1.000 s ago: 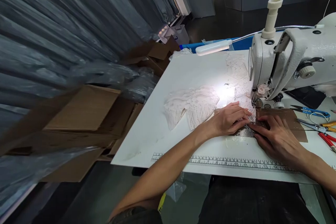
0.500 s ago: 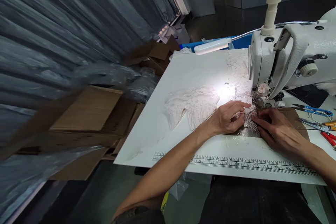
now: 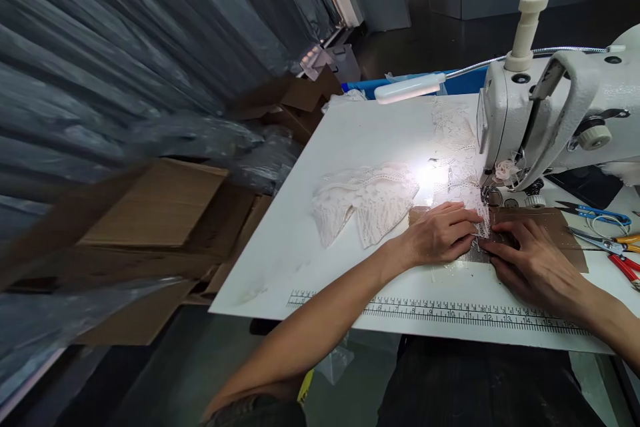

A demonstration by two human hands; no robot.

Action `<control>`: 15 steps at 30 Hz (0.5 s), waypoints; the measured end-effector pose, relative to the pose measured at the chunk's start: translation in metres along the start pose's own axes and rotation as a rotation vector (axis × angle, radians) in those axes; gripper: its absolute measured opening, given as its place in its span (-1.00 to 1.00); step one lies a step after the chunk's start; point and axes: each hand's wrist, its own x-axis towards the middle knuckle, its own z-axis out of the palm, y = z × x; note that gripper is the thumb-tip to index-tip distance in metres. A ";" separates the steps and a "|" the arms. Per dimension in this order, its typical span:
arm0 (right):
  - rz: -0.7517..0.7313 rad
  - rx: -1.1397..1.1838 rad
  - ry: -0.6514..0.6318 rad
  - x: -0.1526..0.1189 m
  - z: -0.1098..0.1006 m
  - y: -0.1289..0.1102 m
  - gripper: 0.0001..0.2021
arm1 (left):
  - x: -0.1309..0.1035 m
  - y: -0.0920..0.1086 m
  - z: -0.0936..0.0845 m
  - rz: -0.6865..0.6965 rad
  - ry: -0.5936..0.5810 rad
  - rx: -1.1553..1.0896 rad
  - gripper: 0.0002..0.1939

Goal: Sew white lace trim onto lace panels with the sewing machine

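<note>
White lace fabric (image 3: 469,195) lies under the presser foot of a white sewing machine (image 3: 505,121) and trails back over the table. My left hand (image 3: 444,233) rests on the lace just in front of the needle area, its fingertips gripping the near end. Close by on the right, my right hand (image 3: 533,259) has thumb and forefinger at the same lace end, the other fingers bent over the brown plate (image 3: 563,230). A second lace piece (image 3: 367,200) is spread flat to the left of my hands. The exact pinch is partly hidden.
Blue thread snips (image 3: 597,212), yellow-handled scissors (image 3: 603,237) and a red-handled tool (image 3: 624,268) lie at the right. A lamp (image 3: 410,89) shines over the white table (image 3: 270,260) with its printed ruler (image 3: 450,313). Cardboard boxes (image 3: 155,203) stand beyond its left edge.
My left hand has lowered slightly and flattened over the lace, its raised forefinger now down. The lace end between my hands looks narrower and more gathered. The view has shifted slightly.
</note>
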 end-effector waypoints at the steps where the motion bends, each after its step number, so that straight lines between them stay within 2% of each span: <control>1: 0.002 -0.002 -0.004 0.000 0.000 0.000 -0.67 | 0.000 0.000 0.000 0.006 0.020 0.001 -0.78; 5: -0.002 0.001 0.000 0.002 -0.002 0.001 -0.68 | 0.001 0.002 0.001 0.029 0.104 0.045 -0.78; 11: -0.007 0.014 0.007 0.001 -0.001 -0.003 -0.66 | 0.004 0.003 0.002 0.052 0.088 0.053 -0.76; 15: 0.005 0.037 -0.025 0.004 -0.010 0.001 -0.68 | 0.003 0.004 0.003 0.046 0.111 0.029 -0.79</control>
